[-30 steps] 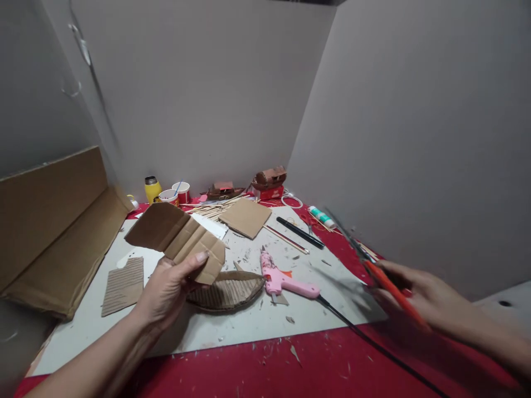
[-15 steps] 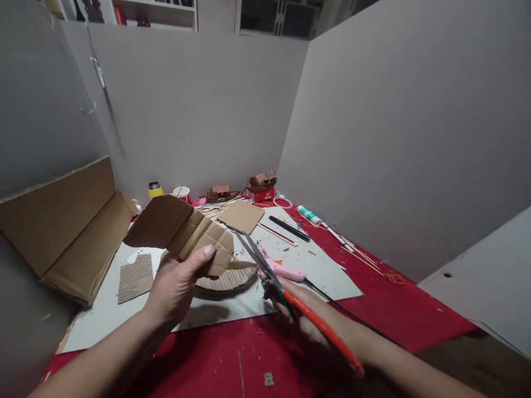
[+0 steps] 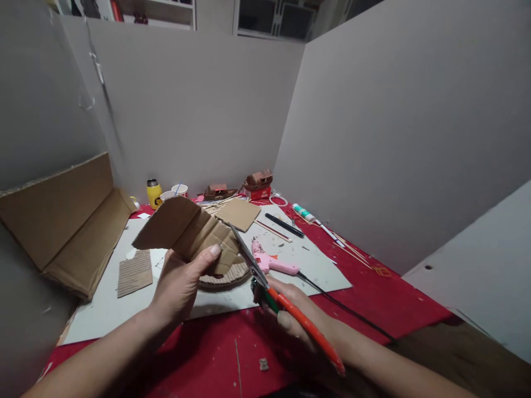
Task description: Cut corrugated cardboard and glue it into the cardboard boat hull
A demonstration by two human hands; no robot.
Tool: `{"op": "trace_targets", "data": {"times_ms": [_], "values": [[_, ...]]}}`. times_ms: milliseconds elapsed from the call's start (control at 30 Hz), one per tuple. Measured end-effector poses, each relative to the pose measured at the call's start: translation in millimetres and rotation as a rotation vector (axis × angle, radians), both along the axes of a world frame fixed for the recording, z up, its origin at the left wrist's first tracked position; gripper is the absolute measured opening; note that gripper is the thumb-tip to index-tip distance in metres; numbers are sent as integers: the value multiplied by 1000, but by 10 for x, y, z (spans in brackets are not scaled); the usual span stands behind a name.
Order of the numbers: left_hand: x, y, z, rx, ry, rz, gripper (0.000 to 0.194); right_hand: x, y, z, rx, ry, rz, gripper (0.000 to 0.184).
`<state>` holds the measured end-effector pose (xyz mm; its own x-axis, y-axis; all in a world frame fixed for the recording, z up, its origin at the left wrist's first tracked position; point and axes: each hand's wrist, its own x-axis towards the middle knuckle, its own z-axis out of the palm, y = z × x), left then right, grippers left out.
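My left hand (image 3: 180, 279) pinches a bent piece of brown cardboard (image 3: 166, 224), thumb on top, and holds it above the white board. In my right hand (image 3: 290, 309) is a pair of scissors (image 3: 286, 307) with red and green handles. The blades point up and left and meet the cardboard's right edge; whether they are parted there I cannot tell. Below the held piece lies a rounded corrugated cardboard piece (image 3: 226, 278), partly hidden. A pink glue gun (image 3: 276, 264) rests just beyond the scissors.
A folded cardboard sheet (image 3: 78, 237) stands at the left. A ribbed cardboard scrap (image 3: 135, 275) and a flat cardboard square (image 3: 238, 214) lie on the white board (image 3: 95, 323). Behind are a yellow bottle (image 3: 154, 193) and brown model boats (image 3: 258, 181). Sticks and a black rod (image 3: 284, 225) lie right.
The cardboard has shifted slightly right and turned a little. The scissors have moved left, and their blades have come together onto the cardboard's right edge.
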<state>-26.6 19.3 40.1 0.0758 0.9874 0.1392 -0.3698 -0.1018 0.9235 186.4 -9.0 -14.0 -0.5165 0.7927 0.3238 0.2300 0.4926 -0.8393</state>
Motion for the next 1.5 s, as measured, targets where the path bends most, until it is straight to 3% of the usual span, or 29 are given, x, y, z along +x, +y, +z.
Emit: {"op": "trace_targets", "data": {"times_ms": [200, 433, 933, 1167, 1333, 1400, 1500], "values": [[16, -13, -32, -23, 34, -11, 46, -3, -39, -33, -5, 10, -45, 40], [27, -55, -18, -49, 56, -43, 48, -46, -137, -19, -92, 24, -77, 37], [21, -153, -9, -55, 88, -149, 19, -64, -286, -97, 31, 12, -165, 22], [55, -198, 7, -71, 83, -226, 18, -50, -341, -183, 92, 35, -218, 25], [70, -198, 68, -92, -71, -194, 20, 22, -328, -191, 76, 205, -334, 31], [62, -180, 91, -72, -130, -170, 30, 66, -303, -171, 75, 221, -344, 35], [43, -141, 96, -40, -168, -147, 46, 115, -272, -125, 73, 151, -251, 44]]}}
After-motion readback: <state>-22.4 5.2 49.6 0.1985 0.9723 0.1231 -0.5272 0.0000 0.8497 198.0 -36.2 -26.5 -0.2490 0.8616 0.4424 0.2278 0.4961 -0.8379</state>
